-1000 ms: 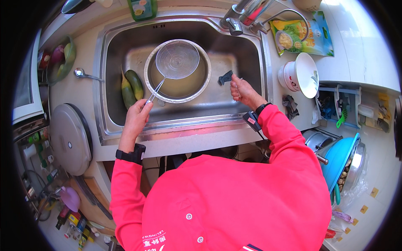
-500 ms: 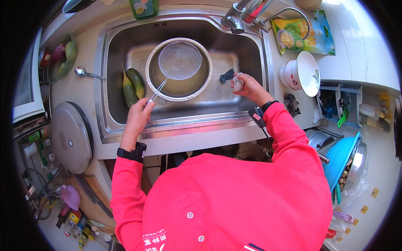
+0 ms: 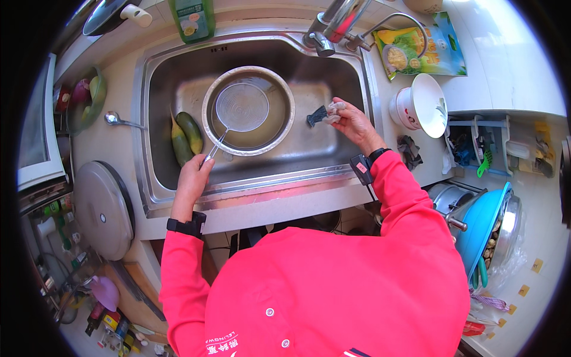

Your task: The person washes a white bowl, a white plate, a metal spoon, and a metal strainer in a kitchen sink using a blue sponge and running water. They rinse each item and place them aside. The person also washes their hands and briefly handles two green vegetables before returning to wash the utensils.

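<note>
My left hand (image 3: pixel 191 181) grips the wire handle of a round mesh strainer (image 3: pixel 242 106). The strainer's mesh lies inside a metal basin (image 3: pixel 207 113) of cloudy water, which stands in the steel sink (image 3: pixel 309 153). Over the sink's right side, my right hand (image 3: pixel 352 124) pinches a crumpled whitish piece (image 3: pixel 334 111), perhaps thin cloth or tissue; its exact kind cannot be made out. Close by its fingertips is a small dark blue-grey crumpled cloth (image 3: pixel 316 116). Two long green vegetables (image 3: pixel 189 132) rest in the sink, left of the basin.
A faucet (image 3: pixel 324 41) juts over the back rim beside a green bottle (image 3: pixel 193 21). To the right are a white bowl (image 3: pixel 429 106) and a colourful food bag (image 3: pixel 419 47). On the left counter lie a spoon (image 3: pixel 122 121) and a round grey lid (image 3: pixel 102 208).
The strainer has gone lower into the basin, its mesh looking smaller. My right hand has shifted so that the whitish piece is nearer the dark cloth. The whole view has moved slightly.
</note>
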